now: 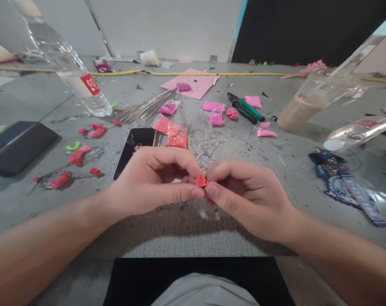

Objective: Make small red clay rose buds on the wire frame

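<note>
While the left hand pinches a small red rose-like piece between thumb and forefinger, the right hand pinches its right side, fingertips close together; piece is held up over the near part of the table. Black phone just beyond the left hand, partly covered by it. Red packets lie beside the phone, thin wire bundle behind. Farther out, green-handled pliers among pink packets. Outer left, upright clear bottle; outer right, cup with brown drink, keys nearer.
</note>
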A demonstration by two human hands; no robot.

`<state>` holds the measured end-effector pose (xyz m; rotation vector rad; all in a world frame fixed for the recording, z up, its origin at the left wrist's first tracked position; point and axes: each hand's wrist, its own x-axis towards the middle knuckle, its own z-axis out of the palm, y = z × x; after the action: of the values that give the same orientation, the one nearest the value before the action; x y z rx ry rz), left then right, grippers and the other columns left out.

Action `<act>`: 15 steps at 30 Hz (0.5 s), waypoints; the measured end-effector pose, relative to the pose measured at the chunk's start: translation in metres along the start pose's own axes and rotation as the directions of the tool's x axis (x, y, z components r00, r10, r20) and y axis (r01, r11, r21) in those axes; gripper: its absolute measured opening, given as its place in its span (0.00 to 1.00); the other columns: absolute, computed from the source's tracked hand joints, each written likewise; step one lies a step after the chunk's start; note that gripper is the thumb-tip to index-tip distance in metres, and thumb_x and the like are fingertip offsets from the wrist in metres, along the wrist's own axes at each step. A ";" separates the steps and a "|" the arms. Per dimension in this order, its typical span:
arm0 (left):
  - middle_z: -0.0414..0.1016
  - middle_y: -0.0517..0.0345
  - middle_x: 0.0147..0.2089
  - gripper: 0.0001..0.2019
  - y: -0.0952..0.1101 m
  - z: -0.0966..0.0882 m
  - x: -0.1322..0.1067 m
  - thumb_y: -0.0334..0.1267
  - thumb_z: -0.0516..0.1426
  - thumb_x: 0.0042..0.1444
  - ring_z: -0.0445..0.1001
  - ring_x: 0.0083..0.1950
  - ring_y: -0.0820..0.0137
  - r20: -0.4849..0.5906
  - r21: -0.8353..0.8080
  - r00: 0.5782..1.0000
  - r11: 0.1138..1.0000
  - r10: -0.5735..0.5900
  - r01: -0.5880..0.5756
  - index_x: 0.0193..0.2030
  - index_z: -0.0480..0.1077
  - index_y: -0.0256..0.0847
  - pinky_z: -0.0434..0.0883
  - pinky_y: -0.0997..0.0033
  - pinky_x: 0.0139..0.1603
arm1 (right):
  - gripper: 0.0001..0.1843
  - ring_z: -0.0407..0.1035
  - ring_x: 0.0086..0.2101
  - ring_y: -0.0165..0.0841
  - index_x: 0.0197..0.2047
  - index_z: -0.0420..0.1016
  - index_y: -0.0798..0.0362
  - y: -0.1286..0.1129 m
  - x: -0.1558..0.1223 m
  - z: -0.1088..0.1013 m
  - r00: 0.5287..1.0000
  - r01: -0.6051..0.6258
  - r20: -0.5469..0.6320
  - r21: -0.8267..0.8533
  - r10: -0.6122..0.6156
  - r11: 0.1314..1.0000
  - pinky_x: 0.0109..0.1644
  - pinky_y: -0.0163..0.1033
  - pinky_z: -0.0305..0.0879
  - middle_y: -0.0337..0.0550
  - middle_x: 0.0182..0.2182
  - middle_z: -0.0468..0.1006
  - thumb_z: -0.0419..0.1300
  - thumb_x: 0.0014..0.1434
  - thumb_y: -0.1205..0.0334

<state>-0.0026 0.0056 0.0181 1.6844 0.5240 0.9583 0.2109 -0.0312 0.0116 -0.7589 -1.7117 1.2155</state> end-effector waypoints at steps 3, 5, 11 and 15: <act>0.80 0.57 0.34 0.07 0.000 -0.001 0.001 0.26 0.71 0.52 0.77 0.35 0.73 0.001 0.011 1.000 1.000 0.025 -0.025 0.37 0.81 0.39 0.77 0.77 0.36 | 0.09 0.70 0.29 0.30 0.37 0.77 0.55 0.000 0.000 0.000 1.000 0.006 0.010 0.008 -0.006 1.000 0.31 0.37 0.68 0.41 0.29 0.77 0.64 0.68 0.60; 0.80 0.56 0.34 0.08 0.000 -0.001 0.001 0.26 0.71 0.52 0.77 0.35 0.73 0.008 0.019 1.000 0.999 0.028 -0.028 0.37 0.81 0.39 0.77 0.77 0.36 | 0.09 0.70 0.30 0.30 0.36 0.77 0.55 -0.001 0.000 0.000 1.000 0.011 0.014 0.011 -0.011 1.000 0.31 0.37 0.68 0.41 0.29 0.77 0.64 0.68 0.60; 0.79 0.57 0.33 0.08 0.001 -0.002 0.000 0.27 0.71 0.53 0.75 0.35 0.72 0.030 0.010 0.999 0.999 0.039 -0.040 0.37 0.81 0.40 0.77 0.75 0.36 | 0.06 0.71 0.31 0.30 0.36 0.76 0.56 0.001 0.000 -0.001 0.998 0.053 0.018 -0.016 -0.053 0.998 0.33 0.38 0.67 0.42 0.30 0.78 0.64 0.67 0.65; 0.79 0.57 0.33 0.07 0.002 -0.002 0.001 0.28 0.72 0.53 0.75 0.34 0.72 0.033 0.022 0.999 0.999 0.041 -0.041 0.36 0.81 0.39 0.77 0.75 0.34 | 0.09 0.71 0.30 0.30 0.35 0.76 0.56 0.001 0.000 -0.002 0.996 0.086 0.024 -0.080 -0.085 0.993 0.33 0.38 0.67 0.42 0.30 0.78 0.63 0.68 0.63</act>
<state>-0.0043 0.0068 0.0205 1.7340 0.4823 0.9563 0.2127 -0.0299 0.0110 -0.7158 -1.8010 1.1046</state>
